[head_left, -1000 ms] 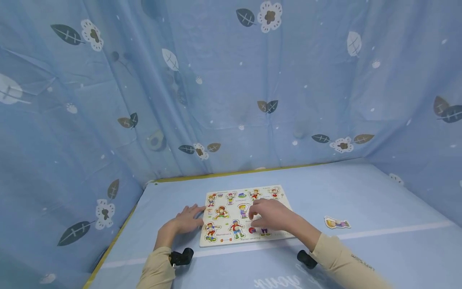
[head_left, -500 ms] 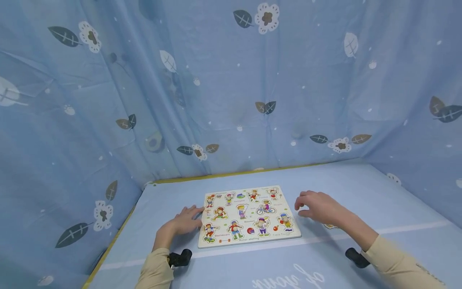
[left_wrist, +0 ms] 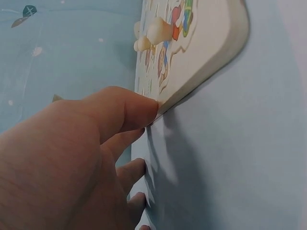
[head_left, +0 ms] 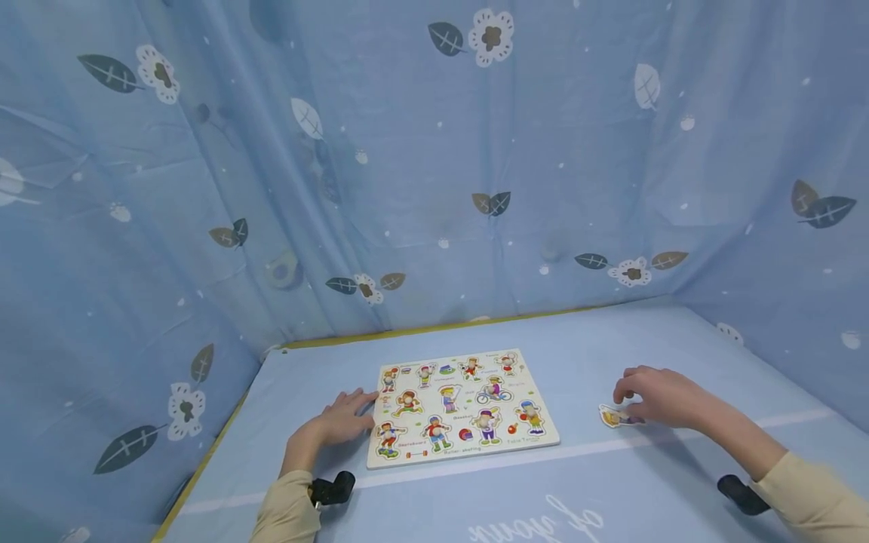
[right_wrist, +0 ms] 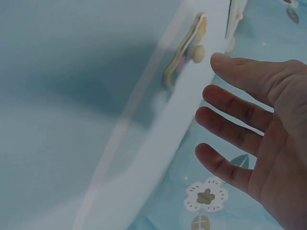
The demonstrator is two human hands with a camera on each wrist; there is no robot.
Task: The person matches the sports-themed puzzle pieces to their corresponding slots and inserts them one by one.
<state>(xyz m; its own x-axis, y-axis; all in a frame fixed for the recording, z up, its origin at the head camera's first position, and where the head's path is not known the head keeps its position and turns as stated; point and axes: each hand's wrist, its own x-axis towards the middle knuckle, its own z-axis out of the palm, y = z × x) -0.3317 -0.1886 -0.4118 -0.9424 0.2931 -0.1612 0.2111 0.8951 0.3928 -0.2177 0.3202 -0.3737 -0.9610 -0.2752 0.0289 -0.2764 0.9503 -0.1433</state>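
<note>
A white wooden puzzle board (head_left: 489,451) with cartoon sports figures, several bearing round knobs, lies flat on the table. My left hand (head_left: 338,418) rests at the board's left edge; in the left wrist view the thumb touches the side of the board (left_wrist: 206,62) and the other fingers reach along the tabletop. To the right of the board lies a loose puzzle piece (head_left: 612,416), partly covered by my right hand (head_left: 668,397) in the head view. In the right wrist view this hand has loosely spread fingers, with the thumb tip close to the knob of the piece (right_wrist: 196,52).
A pale blue cloth (head_left: 577,332) with a white stripe and lettering covers the table. Blue curtains (head_left: 529,151) with leaves and flowers rise behind and at both sides. Black wrist cameras hang under the left (head_left: 333,489) and right (head_left: 742,494) forearms.
My right hand has moved from above the board rightward to the loose piece, uncovering the board's right half. The left hand has stayed at the board's edge, while the head view has shifted slightly.
</note>
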